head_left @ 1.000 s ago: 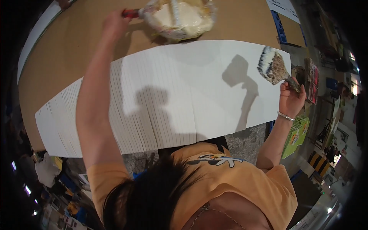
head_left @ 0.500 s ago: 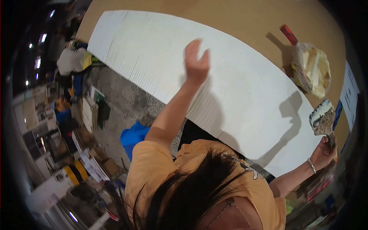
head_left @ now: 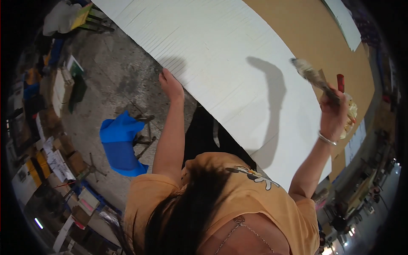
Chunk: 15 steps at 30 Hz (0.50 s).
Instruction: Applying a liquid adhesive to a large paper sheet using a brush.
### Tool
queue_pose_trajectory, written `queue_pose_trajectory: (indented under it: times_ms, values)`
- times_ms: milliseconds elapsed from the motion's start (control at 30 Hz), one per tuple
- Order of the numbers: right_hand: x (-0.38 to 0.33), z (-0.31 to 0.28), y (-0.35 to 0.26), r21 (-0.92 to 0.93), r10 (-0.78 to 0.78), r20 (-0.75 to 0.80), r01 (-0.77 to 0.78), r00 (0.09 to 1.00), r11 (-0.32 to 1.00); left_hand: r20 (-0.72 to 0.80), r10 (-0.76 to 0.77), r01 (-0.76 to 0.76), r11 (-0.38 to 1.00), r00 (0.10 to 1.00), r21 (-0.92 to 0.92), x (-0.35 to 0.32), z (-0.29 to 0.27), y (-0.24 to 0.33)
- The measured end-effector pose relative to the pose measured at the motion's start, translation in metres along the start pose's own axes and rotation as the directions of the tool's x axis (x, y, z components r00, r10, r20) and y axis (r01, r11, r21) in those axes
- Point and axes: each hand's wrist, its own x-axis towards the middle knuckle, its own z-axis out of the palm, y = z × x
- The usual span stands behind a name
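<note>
A long white board [head_left: 221, 46], with fine lines across its surface, lies over a brown sheet. My right hand [head_left: 333, 112] is wrapped round the dark handle of a wide, flat brush [head_left: 312, 74]. Whitish, caked bristles point up and left, raised over the board's right side. At the board's near left edge is my left hand [head_left: 173, 88], its fingers close to that edge and partly hidden; whether they grip it, I cannot make out. Behind my right wrist, a plastic-lined container [head_left: 352, 112] shows in part, with a red handle [head_left: 341, 82] sticking up beside it.
The brown sheet [head_left: 289, 25] extends past the board, bearing a pale panel [head_left: 344, 23] at the far right. Left of me, a blue cloth [head_left: 121, 142] hangs over a stool on the grey floor [head_left: 114, 68]. Boxes and boards [head_left: 63, 89] stand farther left.
My left hand has come from above the board's middle to its near edge. The brush in my right hand has risen and tilted left over the board. The view has shifted.
</note>
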Motion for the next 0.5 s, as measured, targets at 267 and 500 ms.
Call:
queue_pose_trajectory:
  times_ms: [267,500]
  values:
    - [0.047,0.177,0.062,-0.494,0.134,0.166,-0.035,0.977,0.869,-0.044,-0.131,0.130,0.991,0.990,-0.032,-0.008,0.034,0.010]
    - [0.068,0.213,0.123,-0.693,0.181,0.338,0.115,0.923,0.712,0.055,-0.143,0.150,0.979,0.988,-0.139,-0.018,0.033,0.022]
